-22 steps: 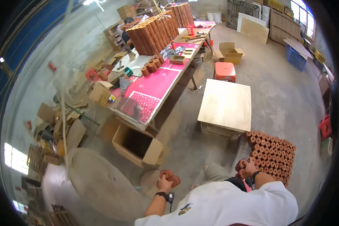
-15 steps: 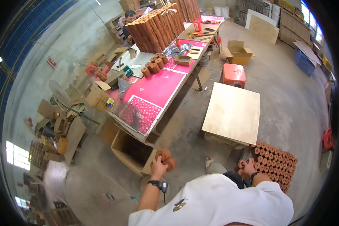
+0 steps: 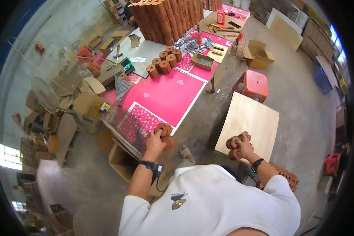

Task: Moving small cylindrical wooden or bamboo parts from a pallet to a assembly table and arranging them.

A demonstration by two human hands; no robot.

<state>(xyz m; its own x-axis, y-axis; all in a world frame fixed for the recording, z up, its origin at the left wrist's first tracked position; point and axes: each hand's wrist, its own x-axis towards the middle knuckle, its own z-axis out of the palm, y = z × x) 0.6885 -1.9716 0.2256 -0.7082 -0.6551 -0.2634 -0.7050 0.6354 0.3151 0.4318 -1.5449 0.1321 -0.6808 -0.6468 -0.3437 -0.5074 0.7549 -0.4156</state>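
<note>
We stand at the near end of a long counter (image 3: 161,96) covered in pink printed sheets, partly speckled with white, in a workshop with a grey concrete floor (image 3: 303,106). Beside it we see a low stand topped by a pale wooden board (image 3: 255,118), a red stool (image 3: 257,82) behind that, and an open cardboard box (image 3: 259,55) farther off. A tall stack of brown tubes (image 3: 161,21) rises at the counter's far part. Our left hand (image 3: 155,142) pinches a cluster of short cylinders (image 3: 168,143) near the counter's close corner; our right hand (image 3: 246,150) grips more cylinders (image 3: 233,142) above the board, though we cannot tell whether they touch it. The held pieces are reddish-brown, round and stubby; more of their kind (image 3: 165,67) stand grouped on the counter.
</note>
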